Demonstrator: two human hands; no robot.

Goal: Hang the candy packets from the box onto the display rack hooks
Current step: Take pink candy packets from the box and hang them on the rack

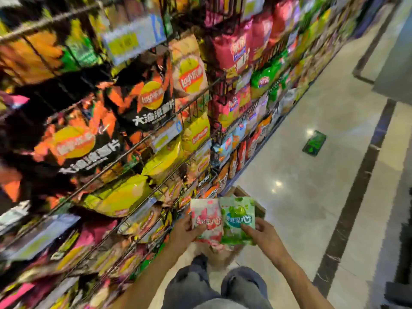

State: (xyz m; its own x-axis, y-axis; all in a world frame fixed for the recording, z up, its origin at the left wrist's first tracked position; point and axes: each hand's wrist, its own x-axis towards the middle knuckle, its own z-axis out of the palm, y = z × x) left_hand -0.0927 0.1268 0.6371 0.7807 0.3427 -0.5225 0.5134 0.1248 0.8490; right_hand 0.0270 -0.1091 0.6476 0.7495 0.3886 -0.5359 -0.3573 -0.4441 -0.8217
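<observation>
Low in the head view, my left hand grips a pink and white candy packet by its left edge. Beside it, my right hand holds a green candy packet from the right, thumb across its front. The two packets sit side by side, upright, edges touching or overlapping. Behind them a brown cardboard box stands on the floor, mostly hidden by the packets. No rack hooks show plainly; the view is blurred.
A tall wire rack full of chip bags fills the left side and runs away along the aisle. Shiny tiled floor lies to the right with a dark stripe. A green marker lies on the floor. My knees show below.
</observation>
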